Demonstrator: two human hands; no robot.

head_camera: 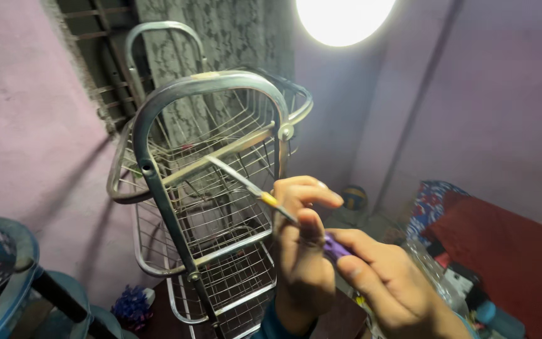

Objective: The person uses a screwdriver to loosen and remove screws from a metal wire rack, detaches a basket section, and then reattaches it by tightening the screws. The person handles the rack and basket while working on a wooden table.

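A screwdriver (pixel 271 202) with a thin metal shaft, a yellow collar and a purple handle sits at the centre of the view, held in both hands. Its shaft slants up and to the left, with the tip lying against a flat metal crossbar of a wire rack (pixel 211 188).

The left hand (pixel 302 251) rises from below with a teal sleeve at the wrist. Its fingers (pixel 312 196) are curled closed around the shaft just behind the yellow collar, pinching it between thumb and forefinger. The right hand (pixel 390 282) comes in from the lower right; its fingers are closed around the purple handle, most of which is hidden in the grip.

The rack is a tall, silvery metal stand made of rounded tube frames carrying several wire mesh baskets, one above another. It leans at an angle just behind and to the left of the hands.

Behind the rack are a pink wall (pixel 26 125) and a grey patterned curtain (pixel 233 37). A bright round lamp (pixel 343 19) glares at the top. At lower left is the rim of a blue plastic chair (pixel 7 251). At lower right lies a red cloth (pixel 509 251), with a small coloured ball (pixel 354 197) on the floor beyond the hands.
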